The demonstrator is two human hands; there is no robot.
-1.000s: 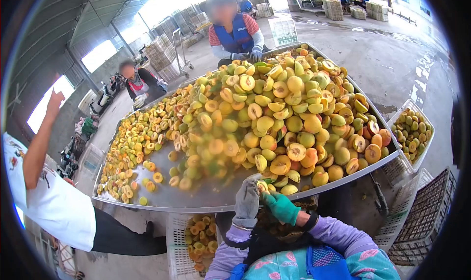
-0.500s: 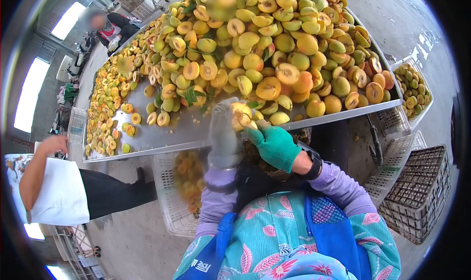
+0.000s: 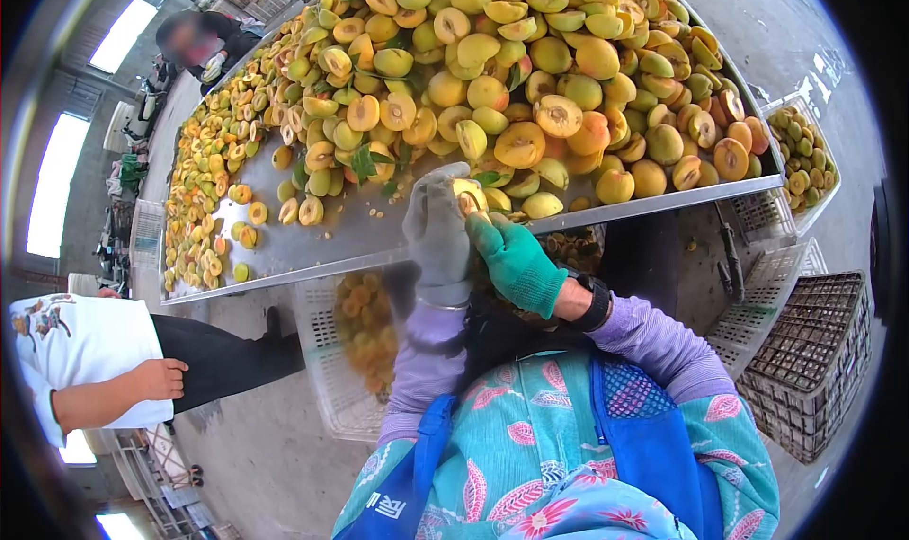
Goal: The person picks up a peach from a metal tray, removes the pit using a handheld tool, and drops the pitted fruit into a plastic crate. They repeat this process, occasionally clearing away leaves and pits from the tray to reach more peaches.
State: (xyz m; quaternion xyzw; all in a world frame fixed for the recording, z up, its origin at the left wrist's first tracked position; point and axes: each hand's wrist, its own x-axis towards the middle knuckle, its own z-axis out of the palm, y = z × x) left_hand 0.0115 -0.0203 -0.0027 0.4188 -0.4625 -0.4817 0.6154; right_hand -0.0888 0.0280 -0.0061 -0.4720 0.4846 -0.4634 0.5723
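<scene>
My left hand (image 3: 440,232), in a grey glove, is closed around a yellow fruit (image 3: 469,195) at the front edge of the metal table (image 3: 350,264). On the right, my right hand (image 3: 519,264) wears a green glove, and its thumb and fingers press together at the fruit's near side. Whether it also holds a small tool is hidden. Behind both hands lies a large heap of halved and whole yellow-orange fruit (image 3: 521,146) with a few green leaves.
Below the table is a white crate (image 3: 322,370) with fruit. Another fruit crate (image 3: 805,185) stands at the right, near a white basket (image 3: 762,299) and a dark, dirty crate (image 3: 805,360). A person in white (image 3: 90,360) stands left; another person (image 3: 204,43) is at the far left corner.
The fruit in my left hand is turned and tilted, and my right hand's thumb is now against it. The person in white has lowered an arm.
</scene>
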